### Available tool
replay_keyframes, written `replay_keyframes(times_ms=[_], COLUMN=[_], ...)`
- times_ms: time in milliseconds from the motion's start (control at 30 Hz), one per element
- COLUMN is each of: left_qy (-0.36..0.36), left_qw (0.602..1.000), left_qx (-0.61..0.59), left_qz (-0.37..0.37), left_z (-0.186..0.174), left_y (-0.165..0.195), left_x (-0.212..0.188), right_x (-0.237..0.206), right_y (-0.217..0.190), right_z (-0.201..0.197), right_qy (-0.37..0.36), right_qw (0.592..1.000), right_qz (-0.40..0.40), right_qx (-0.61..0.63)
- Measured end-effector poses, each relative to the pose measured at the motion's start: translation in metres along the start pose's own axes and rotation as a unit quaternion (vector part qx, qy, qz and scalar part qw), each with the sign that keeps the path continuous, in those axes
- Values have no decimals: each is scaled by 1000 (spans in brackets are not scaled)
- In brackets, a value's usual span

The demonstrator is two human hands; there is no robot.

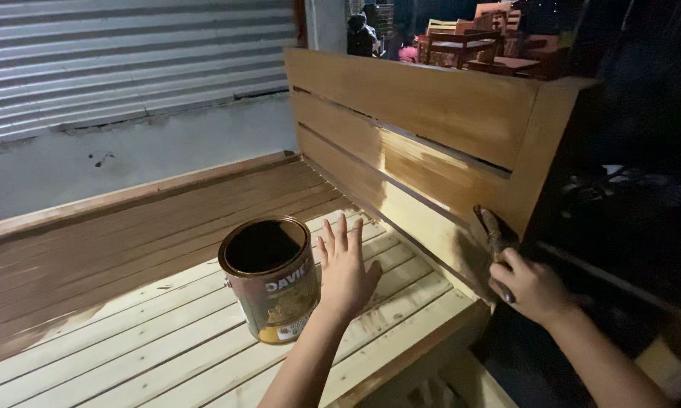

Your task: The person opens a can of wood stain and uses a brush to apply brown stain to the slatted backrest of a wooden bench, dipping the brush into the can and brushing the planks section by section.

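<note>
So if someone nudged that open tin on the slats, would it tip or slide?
The open paint tin stands upright on a wide flat base, so it would likely slide before tipping. It has no lid and looks dark inside, so a hard shove might slop stain. The left hand rests flat beside it.

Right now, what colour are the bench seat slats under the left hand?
Pale unstained wood slats; darker brown stain further back. Head view.

Open paint can [271, 278] upright on slats — brush [495, 240] (stained) against backrest.
</note>
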State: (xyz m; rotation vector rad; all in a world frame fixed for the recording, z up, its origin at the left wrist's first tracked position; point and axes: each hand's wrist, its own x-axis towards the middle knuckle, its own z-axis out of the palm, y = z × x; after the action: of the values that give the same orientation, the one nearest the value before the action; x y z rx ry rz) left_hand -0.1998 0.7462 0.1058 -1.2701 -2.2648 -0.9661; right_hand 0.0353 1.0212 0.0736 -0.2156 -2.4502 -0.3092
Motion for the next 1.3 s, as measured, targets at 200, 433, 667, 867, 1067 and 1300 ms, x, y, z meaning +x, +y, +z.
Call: replay_keyframes(times_ms=[200,433,667,867,1067,1300], left_qy=[-21,-4,-8,-92,-41,0], left_qw=[999,998,995,983,991,992], left_qx=[14,42,57,94,86,78], left_qz=[-33,-53,-82,-130,-99,-104], left_z=[3,-5,-26,-47,-48,-41], left_y=[-16,-56,-87,-96,-95,-89], left_x=[17,45,66,77,69,53], right_x=[45,139,242,297,292,225], right_y=[0,2,19,3,-4,-4], right_z=[44,128,259,289,267,202], right_qy=[-4,-48,185,-99,63,32], right_qw=[1000,999,969,979,990,999], right_qz=[-8,-8,-153,131,-87,-31], right_qx=[0,-21,-52,123,-91,-13])
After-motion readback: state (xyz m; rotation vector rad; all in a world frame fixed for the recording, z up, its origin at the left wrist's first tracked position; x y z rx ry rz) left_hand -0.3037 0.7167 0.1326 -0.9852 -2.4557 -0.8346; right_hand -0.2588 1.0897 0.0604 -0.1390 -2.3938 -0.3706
